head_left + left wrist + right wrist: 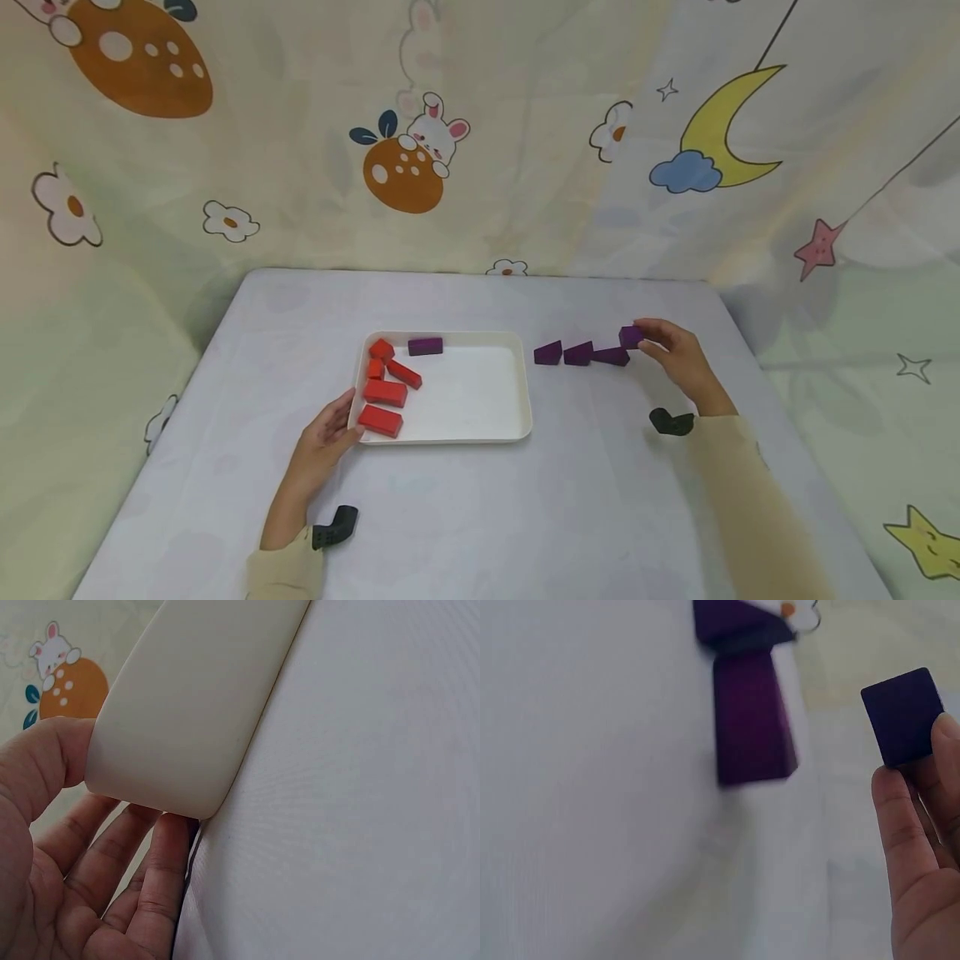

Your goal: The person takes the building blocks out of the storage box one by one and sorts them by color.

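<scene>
Between the thumb and fingers of my right hand (pixel 678 358) is a small purple block (pixel 630 337), whose flat square-looking face shows in the right wrist view. Just left of it, three purple wedge-shaped blocks (pixel 578 354) lie in a row on the table. My left hand (pixel 321 437) grips the near left corner of a white tray (pixel 465 439), thumb at the rim and fingers against the underside. Several red blocks (pixel 385 392) sit along the tray's left side. One purple rectangular block (pixel 425 346) lies by its far wall.
A white cloth covers the table (pixel 465 517). Behind it hangs a printed curtain (pixel 525 125) with rabbits, flowers and a moon. Dark wrist-worn pieces (pixel 671 422) stick out from both sleeves.
</scene>
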`<action>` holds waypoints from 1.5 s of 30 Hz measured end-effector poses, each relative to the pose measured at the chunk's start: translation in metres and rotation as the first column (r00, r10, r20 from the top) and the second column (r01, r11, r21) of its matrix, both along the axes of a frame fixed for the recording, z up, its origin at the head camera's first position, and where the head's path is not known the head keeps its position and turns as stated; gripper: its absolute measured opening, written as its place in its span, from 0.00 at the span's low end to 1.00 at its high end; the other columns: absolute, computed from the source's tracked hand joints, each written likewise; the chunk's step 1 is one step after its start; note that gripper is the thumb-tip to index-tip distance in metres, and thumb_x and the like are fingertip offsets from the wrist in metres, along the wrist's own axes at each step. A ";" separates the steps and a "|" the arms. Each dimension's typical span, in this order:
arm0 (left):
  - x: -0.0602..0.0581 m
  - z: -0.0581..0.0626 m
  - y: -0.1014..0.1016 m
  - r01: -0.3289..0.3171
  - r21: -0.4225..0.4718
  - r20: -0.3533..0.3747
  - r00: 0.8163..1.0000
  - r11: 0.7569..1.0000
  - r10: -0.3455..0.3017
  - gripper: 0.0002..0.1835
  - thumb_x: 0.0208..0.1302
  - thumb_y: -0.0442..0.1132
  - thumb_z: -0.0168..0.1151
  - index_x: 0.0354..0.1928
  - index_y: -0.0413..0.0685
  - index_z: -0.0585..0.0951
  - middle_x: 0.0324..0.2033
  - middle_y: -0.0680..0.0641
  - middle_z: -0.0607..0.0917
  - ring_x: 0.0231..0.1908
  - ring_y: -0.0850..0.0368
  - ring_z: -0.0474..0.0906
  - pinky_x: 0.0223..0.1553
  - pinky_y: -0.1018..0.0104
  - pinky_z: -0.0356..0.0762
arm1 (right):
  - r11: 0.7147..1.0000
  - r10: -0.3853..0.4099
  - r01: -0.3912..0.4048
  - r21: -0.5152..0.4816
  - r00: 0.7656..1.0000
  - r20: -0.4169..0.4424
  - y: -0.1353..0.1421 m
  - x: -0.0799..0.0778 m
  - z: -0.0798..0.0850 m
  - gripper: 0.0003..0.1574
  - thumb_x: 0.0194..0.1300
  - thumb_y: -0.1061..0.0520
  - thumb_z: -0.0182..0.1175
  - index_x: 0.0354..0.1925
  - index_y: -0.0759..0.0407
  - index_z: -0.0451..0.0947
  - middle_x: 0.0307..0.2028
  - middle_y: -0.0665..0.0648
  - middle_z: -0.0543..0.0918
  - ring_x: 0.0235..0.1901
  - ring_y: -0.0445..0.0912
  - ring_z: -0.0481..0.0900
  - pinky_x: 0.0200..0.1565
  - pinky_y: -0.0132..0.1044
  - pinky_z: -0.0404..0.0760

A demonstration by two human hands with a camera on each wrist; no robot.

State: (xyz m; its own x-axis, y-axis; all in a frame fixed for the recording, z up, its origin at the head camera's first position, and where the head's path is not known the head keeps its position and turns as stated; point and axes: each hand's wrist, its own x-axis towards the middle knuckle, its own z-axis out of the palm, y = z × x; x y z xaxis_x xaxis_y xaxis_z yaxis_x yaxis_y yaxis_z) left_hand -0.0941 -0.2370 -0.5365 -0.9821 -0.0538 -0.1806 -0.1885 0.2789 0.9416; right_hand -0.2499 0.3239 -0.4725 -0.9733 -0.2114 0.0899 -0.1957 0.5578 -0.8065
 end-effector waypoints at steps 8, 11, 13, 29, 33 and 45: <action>0.001 0.001 0.000 -0.006 -0.005 -0.014 1.000 1.000 0.006 0.38 0.78 0.36 0.66 0.83 0.39 0.63 0.80 0.34 0.66 0.79 0.36 0.64 0.56 0.91 0.66 | 0.999 -0.048 0.048 0.000 0.997 0.061 0.025 -0.006 -0.023 0.27 0.81 0.68 0.58 0.72 0.78 0.69 0.68 0.81 0.75 0.55 0.26 0.76 0.53 0.14 0.73; 0.001 0.002 0.001 -0.007 -0.010 -0.005 1.000 1.000 0.007 0.38 0.78 0.37 0.67 0.83 0.39 0.63 0.80 0.34 0.66 0.79 0.36 0.64 0.57 0.90 0.66 | 0.997 -0.077 0.075 0.031 0.992 0.097 0.026 -0.007 -0.029 0.27 0.81 0.67 0.58 0.72 0.77 0.70 0.69 0.79 0.75 0.61 0.44 0.81 0.57 0.20 0.74; 0.000 0.002 0.001 -0.009 -0.009 -0.001 1.000 1.000 0.009 0.38 0.78 0.37 0.67 0.83 0.40 0.63 0.80 0.35 0.66 0.79 0.37 0.64 0.57 0.90 0.66 | 0.995 -0.094 0.088 0.053 0.987 0.129 0.025 -0.006 -0.031 0.28 0.82 0.66 0.57 0.73 0.75 0.69 0.70 0.78 0.74 0.66 0.59 0.78 0.66 0.32 0.76; -0.001 -0.002 0.000 -0.005 0.013 -0.028 1.000 1.000 0.006 0.38 0.78 0.35 0.66 0.83 0.40 0.63 0.80 0.34 0.67 0.78 0.36 0.65 0.57 0.90 0.66 | 0.989 -0.108 0.100 0.108 0.992 0.070 0.017 -0.008 -0.019 0.29 0.81 0.66 0.59 0.74 0.76 0.68 0.73 0.78 0.70 0.75 0.74 0.64 0.72 0.68 0.67; -0.001 -0.002 0.000 -0.008 0.012 -0.039 0.999 1.000 0.008 0.37 0.78 0.35 0.66 0.83 0.40 0.63 0.80 0.34 0.67 0.78 0.36 0.66 0.57 0.90 0.66 | 0.991 -0.099 0.096 0.091 0.995 0.032 -0.004 -0.009 0.001 0.28 0.81 0.65 0.60 0.72 0.75 0.70 0.72 0.77 0.73 0.75 0.71 0.67 0.73 0.64 0.68; -0.001 -0.001 -0.001 -0.014 0.030 -0.026 1.000 0.999 0.014 0.37 0.78 0.35 0.66 0.83 0.40 0.63 0.80 0.35 0.67 0.79 0.37 0.64 0.59 0.89 0.66 | 1.000 0.019 -0.019 -0.013 0.999 0.042 -0.084 -0.015 0.023 0.28 0.80 0.63 0.61 0.72 0.74 0.72 0.70 0.75 0.76 0.72 0.67 0.74 0.72 0.59 0.72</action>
